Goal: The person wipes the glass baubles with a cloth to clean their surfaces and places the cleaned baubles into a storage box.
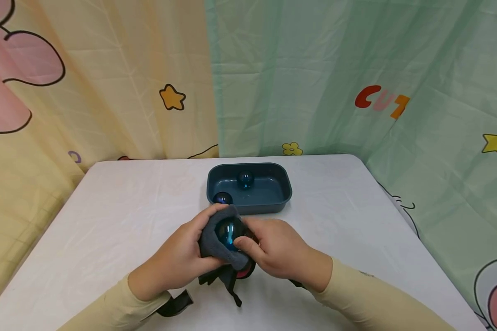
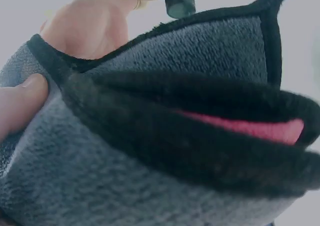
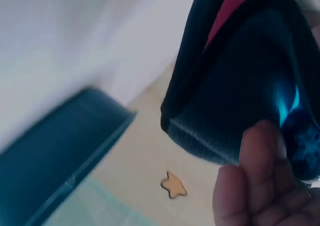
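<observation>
A grey plush cloth point(image 1: 210, 240) with black edging is bunched around a shiny blue ball point(image 1: 228, 231) in the head view. From the left, my left hand point(image 1: 178, 250) grips the cloth, cupping it under the ball. My right hand point(image 1: 279, 248) holds the ball from the right, its thumb lying across the glossy surface. In the right wrist view, its fingers point(image 3: 260, 161) lie against the ball, which bears a pale snowflake-like mark. A pink inner side point(image 2: 265, 130) shows between the cloth's dark edges in the left wrist view. Loose cloth ends hang below the hands.
Just beyond the hands, a dark teal rectangular tub point(image 1: 269, 209) stands on the white table point(image 1: 128, 207). Inside are a blue ball point(image 1: 245, 179) towards the back and a darker ball point(image 1: 222, 198) at the front left corner. Printed curtains point(image 1: 273, 92) hang behind the table.
</observation>
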`<state>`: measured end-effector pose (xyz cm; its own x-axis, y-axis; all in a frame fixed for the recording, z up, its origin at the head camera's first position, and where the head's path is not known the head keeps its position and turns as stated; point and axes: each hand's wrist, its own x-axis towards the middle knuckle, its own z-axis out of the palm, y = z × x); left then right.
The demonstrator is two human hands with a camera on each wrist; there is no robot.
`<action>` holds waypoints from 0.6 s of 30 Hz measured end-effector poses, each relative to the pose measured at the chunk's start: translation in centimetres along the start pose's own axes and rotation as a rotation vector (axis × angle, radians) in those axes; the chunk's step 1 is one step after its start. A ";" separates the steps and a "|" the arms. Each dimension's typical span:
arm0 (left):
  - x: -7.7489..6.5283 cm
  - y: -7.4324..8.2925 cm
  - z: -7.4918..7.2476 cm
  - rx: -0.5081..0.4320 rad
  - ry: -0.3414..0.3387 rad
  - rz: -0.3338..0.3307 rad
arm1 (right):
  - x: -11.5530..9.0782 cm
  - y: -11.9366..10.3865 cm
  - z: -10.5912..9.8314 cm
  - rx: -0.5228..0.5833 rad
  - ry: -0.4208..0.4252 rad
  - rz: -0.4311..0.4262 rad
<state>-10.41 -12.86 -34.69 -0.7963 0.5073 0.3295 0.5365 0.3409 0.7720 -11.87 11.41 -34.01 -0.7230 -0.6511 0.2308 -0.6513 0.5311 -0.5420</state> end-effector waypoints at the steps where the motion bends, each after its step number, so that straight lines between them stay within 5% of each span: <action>1: 0.0 -0.1 0.0 -0.012 0.003 0.001 | 0.0 0.0 -0.2 -0.061 0.018 -0.039; 6: 0.1 -0.4 -0.3 -0.050 0.010 -0.021 | 0.1 0.1 -1.1 -0.305 0.075 -0.257; 10: 0.2 -0.4 -0.4 -0.073 -0.007 -0.031 | 0.2 0.4 -1.1 -0.424 0.126 -0.345; 14: 0.3 -0.2 -0.3 -0.062 -0.025 -0.039 | 0.1 0.5 -0.9 -0.404 0.136 -0.319; 18: 0.2 -0.1 -0.2 -0.033 -0.037 -0.037 | -0.2 0.6 -0.4 -0.218 0.063 -0.202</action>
<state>-10.68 -12.90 -34.56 -0.8043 0.5238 0.2806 0.4969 0.3341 0.8009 -12.22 12.05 -34.05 -0.5823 -0.7241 0.3697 -0.8125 0.5028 -0.2950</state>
